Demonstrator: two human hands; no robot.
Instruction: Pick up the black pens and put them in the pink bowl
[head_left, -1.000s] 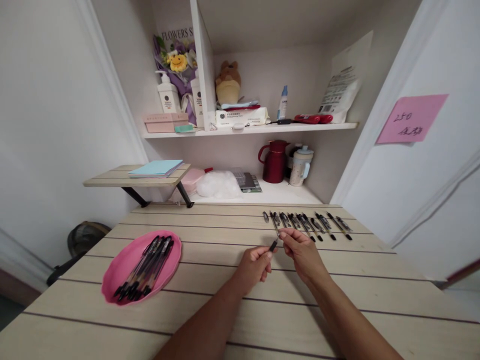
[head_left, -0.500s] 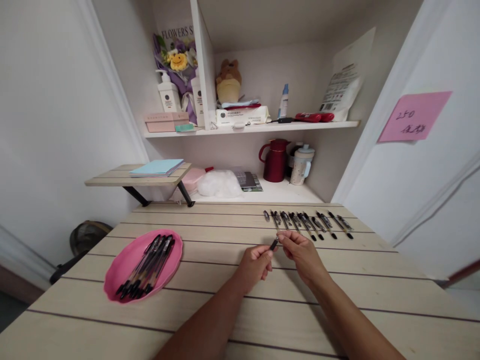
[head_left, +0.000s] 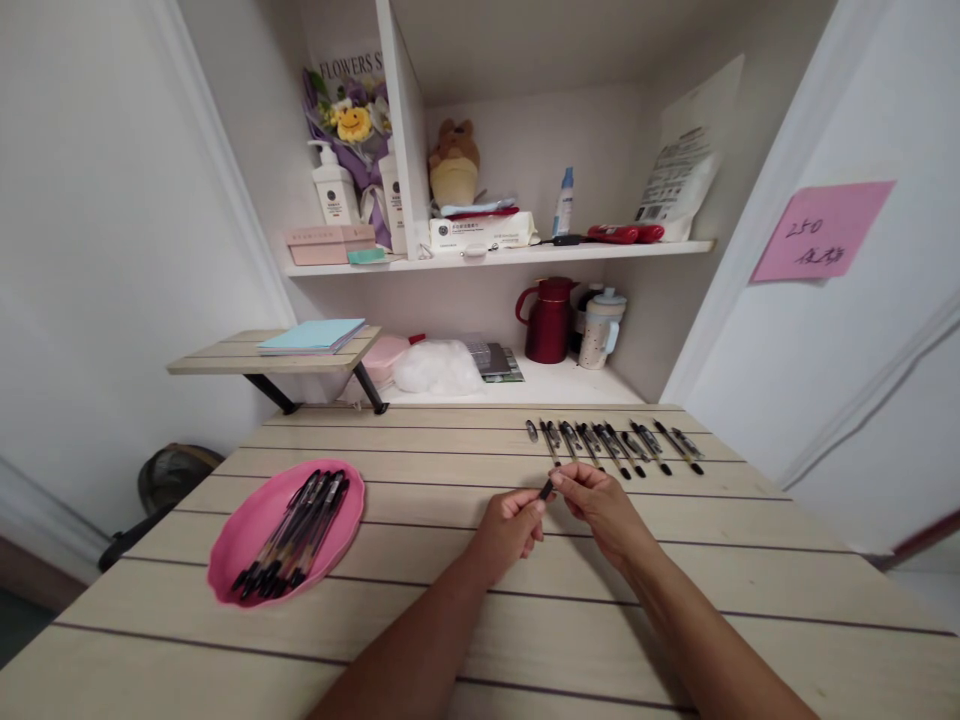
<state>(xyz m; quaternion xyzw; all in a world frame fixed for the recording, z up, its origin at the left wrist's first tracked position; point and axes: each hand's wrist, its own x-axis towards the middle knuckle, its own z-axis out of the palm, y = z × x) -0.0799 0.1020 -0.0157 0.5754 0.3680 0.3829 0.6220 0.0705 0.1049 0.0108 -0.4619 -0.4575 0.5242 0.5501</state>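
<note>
Low over the middle of the table, my left hand (head_left: 507,530) is closed round a pen, whose black grip end (head_left: 547,489) sticks out between thumb and forefinger. My right hand (head_left: 602,503) pinches at the tip of that same pen; what its fingertips cover is hidden. Just beyond my hands, several black pens (head_left: 613,450) lie in a row, with dark caps beside them. One loose cap (head_left: 532,430) marks the row's left end. Off to the left, a pink scalloped tray (head_left: 232,545) holds a pile of capped black pens (head_left: 296,535).
A small raised wooden stand (head_left: 210,355) with blue paper (head_left: 311,336) is at the table's back left. Behind the table are white shelves (head_left: 637,254) with a red jug (head_left: 548,322), a speckled cup (head_left: 600,330) and a plush toy (head_left: 454,165). A pink note (head_left: 821,232) is stuck on the right.
Both hands stay on the pen, almost in the same place. The silvery tip seen earlier at the pen's end is now covered by my right fingertips. The view shifts very slightly.
</note>
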